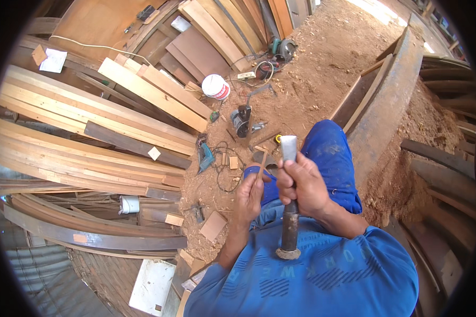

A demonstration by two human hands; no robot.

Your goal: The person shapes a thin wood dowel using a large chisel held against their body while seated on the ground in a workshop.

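Head view: a sawdust-strewn floor (pixel 322 68) spreads ahead of the person, with long stacked boards (pixel 84 140) along the left. Close to the blue shirt (pixel 328 264), a chisel (pixel 290 224) points its broad blade away, its dark handle toward the chest; the right hand (pixel 308 185) has its fingers curled firmly around it below the blade. Smallest, a thin wood strip (pixel 262 164) stands just left of the blade, apparently apart, pinched in the nearly closed fingers of the left hand (pixel 248 198). The step in hand seems to be handling both together; the next move calls for a steady pinch, clear of the edge.
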